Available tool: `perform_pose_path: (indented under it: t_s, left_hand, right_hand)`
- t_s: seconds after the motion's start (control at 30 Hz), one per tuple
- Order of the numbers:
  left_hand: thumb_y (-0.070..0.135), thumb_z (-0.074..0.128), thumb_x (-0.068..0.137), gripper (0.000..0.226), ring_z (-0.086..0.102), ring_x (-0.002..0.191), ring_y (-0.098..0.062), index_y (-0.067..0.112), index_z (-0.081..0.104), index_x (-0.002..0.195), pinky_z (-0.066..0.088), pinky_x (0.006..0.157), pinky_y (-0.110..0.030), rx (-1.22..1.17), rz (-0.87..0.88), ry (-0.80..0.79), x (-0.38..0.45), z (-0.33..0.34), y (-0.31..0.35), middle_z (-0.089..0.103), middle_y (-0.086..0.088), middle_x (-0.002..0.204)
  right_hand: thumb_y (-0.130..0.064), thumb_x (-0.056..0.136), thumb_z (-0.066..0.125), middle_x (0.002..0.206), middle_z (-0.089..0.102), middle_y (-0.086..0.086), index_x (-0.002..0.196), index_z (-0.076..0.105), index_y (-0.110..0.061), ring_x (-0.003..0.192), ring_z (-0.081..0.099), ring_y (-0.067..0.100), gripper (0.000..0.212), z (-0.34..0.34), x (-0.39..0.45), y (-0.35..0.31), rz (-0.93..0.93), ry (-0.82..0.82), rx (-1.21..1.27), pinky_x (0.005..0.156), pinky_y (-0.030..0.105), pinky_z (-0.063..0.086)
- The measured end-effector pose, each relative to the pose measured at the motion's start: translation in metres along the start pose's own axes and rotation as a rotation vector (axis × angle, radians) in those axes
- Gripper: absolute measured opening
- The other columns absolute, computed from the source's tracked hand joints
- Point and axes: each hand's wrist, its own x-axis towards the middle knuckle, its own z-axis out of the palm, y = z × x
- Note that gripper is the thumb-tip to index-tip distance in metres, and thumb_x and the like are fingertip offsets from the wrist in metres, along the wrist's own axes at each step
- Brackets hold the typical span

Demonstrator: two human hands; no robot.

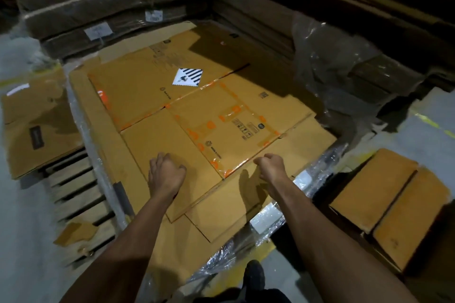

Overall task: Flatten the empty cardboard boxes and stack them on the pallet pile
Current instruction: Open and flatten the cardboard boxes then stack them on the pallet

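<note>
- Here's the pile of flattened cardboard, wrapped at its edges in clear film, and both arms are stretched out over its near side.
- On top of the pile lies the flattened box, spread wide, orange tape criss-crossing its right half and a black-and-white diamond label toward the pile's far side.
- Left hand is down on the near edge of that box, fingers curled under; it looks to be pressing, but whether it grips anything I can't tell.
- Right hand hovers just above the pile's near right side, fingers loosely curled, nothing visibly in it.
- The two hands are well apart, one either side of the taped corner.
- My read: this is the stacking step, the sheet laid down and being squared or pressed flat on the pile.
- To the right of the pile, on the floor, an unflattened box sits with its flaps closed, so that looks like the next candidate.
- Next move, as I judge it: let go of the sheet, turn right, pick that box up and break its seams before folding.
- Left of the pile, more flat cardboard lies over wooden slats.
</note>
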Motion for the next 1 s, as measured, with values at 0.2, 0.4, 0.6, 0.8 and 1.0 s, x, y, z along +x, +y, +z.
perform_pose_path:
  t_s: [0.2, 0.4, 0.6, 0.8, 1.0]
  left_hand:
    - [0.025, 0.057, 0.092, 0.038, 0.044, 0.129, -0.032, 0.009, 0.059, 0.126, 0.040, 0.105, -0.044, -0.046, 0.353, -0.144, -0.054, 0.028, 0.073, 0.055, -0.014, 0.132]
    - [0.025, 0.058, 0.094, 0.045, 0.043, 0.135, -0.032, 0.004, 0.055, 0.135, 0.034, 0.109, -0.037, 0.026, 0.756, -0.373, -0.143, 0.073, 0.148, 0.055, -0.017, 0.138]
    - [0.027, 0.056, 0.094, 0.047, 0.051, 0.127, -0.032, 0.007, 0.056, 0.137, 0.044, 0.103, -0.039, 0.121, 1.029, -0.570, -0.248, 0.123, 0.223, 0.058, -0.016, 0.136]
    - [0.029, 0.051, 0.100, 0.050, 0.047, 0.132, -0.032, 0.006, 0.046, 0.144, 0.043, 0.106, -0.042, 0.189, 1.206, -0.697, -0.345, 0.186, 0.312, 0.052, -0.013, 0.143]
    - [0.038, 0.044, 0.103, 0.050, 0.049, 0.127, -0.035, 0.005, 0.045, 0.140, 0.044, 0.099, -0.042, 0.175, 1.179, -0.701, -0.407, 0.285, 0.423, 0.049, -0.014, 0.142]
  right_hand:
    - [-0.011, 0.095, 0.057, 0.113, 0.064, 0.014, 0.126, 0.058, -0.011, 0.100, 0.058, 0.029, 0.032, -0.054, -0.047, 0.062, -0.022, 0.275, 0.033, 0.072, 0.019, 0.043]
    - [-0.022, 0.097, 0.058, 0.132, 0.056, 0.010, 0.139, 0.054, -0.012, 0.116, 0.056, 0.026, 0.043, -0.128, -0.123, 0.145, 0.080, 0.580, 0.124, 0.087, 0.028, 0.042]
    - [-0.024, 0.099, 0.060, 0.142, 0.050, 0.009, 0.143, 0.050, -0.010, 0.119, 0.053, 0.026, 0.047, -0.207, -0.192, 0.204, 0.187, 0.880, 0.226, 0.095, 0.033, 0.043]
    - [-0.033, 0.100, 0.056, 0.148, 0.041, 0.015, 0.146, 0.045, -0.009, 0.135, 0.042, 0.033, 0.053, -0.332, -0.218, 0.227, 0.254, 1.072, 0.147, 0.108, 0.038, 0.036]
    - [-0.037, 0.100, 0.052, 0.150, 0.037, 0.011, 0.147, 0.043, -0.012, 0.137, 0.037, 0.033, 0.054, -0.495, -0.183, 0.244, 0.254, 1.123, 0.077, 0.109, 0.043, 0.036]
